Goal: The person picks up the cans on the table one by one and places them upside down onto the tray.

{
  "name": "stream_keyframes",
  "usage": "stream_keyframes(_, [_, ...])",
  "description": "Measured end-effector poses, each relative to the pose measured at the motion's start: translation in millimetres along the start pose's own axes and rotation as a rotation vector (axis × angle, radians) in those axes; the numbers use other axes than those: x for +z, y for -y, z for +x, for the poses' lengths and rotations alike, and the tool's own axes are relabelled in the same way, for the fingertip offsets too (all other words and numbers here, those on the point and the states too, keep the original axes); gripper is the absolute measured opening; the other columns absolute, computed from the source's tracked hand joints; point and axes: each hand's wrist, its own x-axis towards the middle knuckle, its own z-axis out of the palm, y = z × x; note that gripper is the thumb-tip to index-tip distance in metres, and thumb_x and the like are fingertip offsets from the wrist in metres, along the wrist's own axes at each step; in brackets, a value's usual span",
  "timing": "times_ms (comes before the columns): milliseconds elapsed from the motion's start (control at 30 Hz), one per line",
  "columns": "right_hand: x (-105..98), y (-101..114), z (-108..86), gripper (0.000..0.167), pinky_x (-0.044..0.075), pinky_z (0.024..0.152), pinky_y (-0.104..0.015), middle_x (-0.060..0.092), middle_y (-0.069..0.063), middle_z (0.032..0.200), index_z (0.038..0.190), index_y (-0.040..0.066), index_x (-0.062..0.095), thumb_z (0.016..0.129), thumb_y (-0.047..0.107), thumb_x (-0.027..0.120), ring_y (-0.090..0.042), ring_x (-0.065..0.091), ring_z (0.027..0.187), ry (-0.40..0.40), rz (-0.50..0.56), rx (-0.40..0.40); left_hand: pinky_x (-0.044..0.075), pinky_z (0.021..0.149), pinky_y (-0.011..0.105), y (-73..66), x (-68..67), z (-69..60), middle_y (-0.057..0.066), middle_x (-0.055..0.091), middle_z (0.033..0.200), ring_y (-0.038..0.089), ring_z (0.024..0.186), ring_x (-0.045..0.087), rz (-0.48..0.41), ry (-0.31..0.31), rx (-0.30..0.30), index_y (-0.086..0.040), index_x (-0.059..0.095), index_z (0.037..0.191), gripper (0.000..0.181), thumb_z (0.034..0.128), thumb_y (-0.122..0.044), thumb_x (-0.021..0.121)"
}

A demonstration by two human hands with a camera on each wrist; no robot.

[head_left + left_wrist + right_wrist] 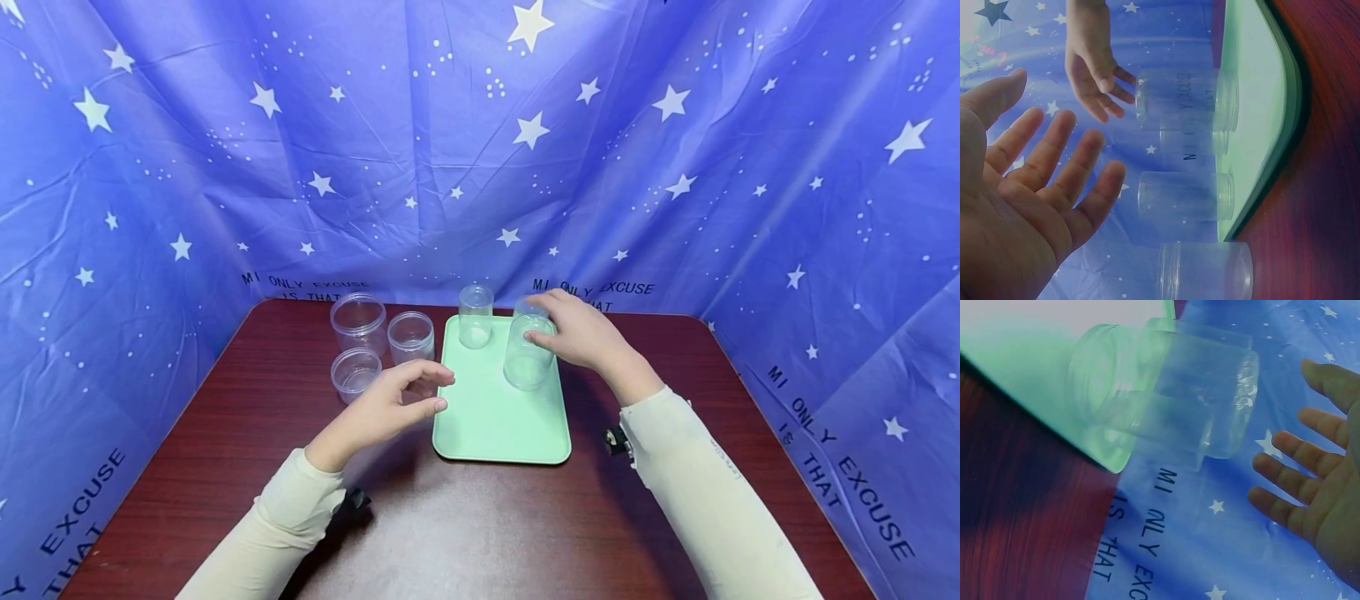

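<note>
My left hand [381,414] hovers over the tray's left edge, fingers spread and holding nothing. Beside it, to the left, three clear plastic jars stand on the table: a large one [358,323], a medium one [411,335] and a low one [355,372]. My right hand [588,332] is just right of a clear jar [525,367] on the green tray [495,433]. In the right wrist view a gap separates its fingers [1285,456] from that jar. Another jar stands behind it, partly hidden, and a narrower jar [476,321] at the tray's back left. The tray jars stand rim down.
The dark red wooden table [420,533] carries the tray near its back edge. A blue curtain [420,150] with white stars and printed words hangs behind and along both sides.
</note>
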Motion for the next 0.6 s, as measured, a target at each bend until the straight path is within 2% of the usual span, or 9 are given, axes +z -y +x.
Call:
stream_keyframes(167, [-4,6,-5.9,0.059,0.048,0.103,-0.053,0.056,-0.008,0.143,0.147,0.017,0.054,0.095,0.04,0.071,-0.027,0.057,0.125,-0.065,0.032,0.001,0.056,0.093,0.033,-0.2,-0.4,-0.5,0.002,0.071,0.124,0.024,0.107,0.067,0.004,-0.001,-0.001,-0.014,0.066,0.127,0.034,0.0941,-0.015,0.076])
stream_keyframes(233, [-5,9,-9.2,0.059,0.047,0.105,-0.052,0.057,-0.007,0.143,0.147,0.016,0.054,0.096,0.039,0.071,-0.027,0.056,0.128,-0.088,0.038,-0.013,0.056,0.093,0.033,-0.2,-0.7,-0.7,0.002,0.071,0.124,0.024,0.107,0.067,0.006,-0.005,-0.005,-0.014,0.067,0.127,0.034,0.094,-0.015,0.076])
stream_keyframes(467, [-2,14,-22.5,0.054,0.048,0.101,-0.05,0.06,-0.008,0.139,0.145,0.012,0.056,0.097,0.035,0.069,-0.026,0.057,0.121,-0.188,0.086,-0.08,0.056,0.094,0.034,-0.6,-1.0,-0.4,0.003,0.07,0.124,0.022,0.109,0.067,0.007,-0.006,-0.011,-0.015,0.067,0.127,0.034,0.0941,-0.016,0.076])
stream_keyframes(600, [3,16,-31.1,0.052,0.047,0.105,-0.049,0.062,-0.008,0.137,0.144,0.012,0.057,0.097,0.032,0.07,-0.026,0.057,0.126,-0.235,0.106,-0.097,0.056,0.093,0.033,-1.0,-0.8,-0.4,0.006,0.07,0.124,0.023,0.108,0.067,0.004,-0.004,-0.006,-0.014,0.067,0.127,0.034,0.0941,-0.015,0.076])
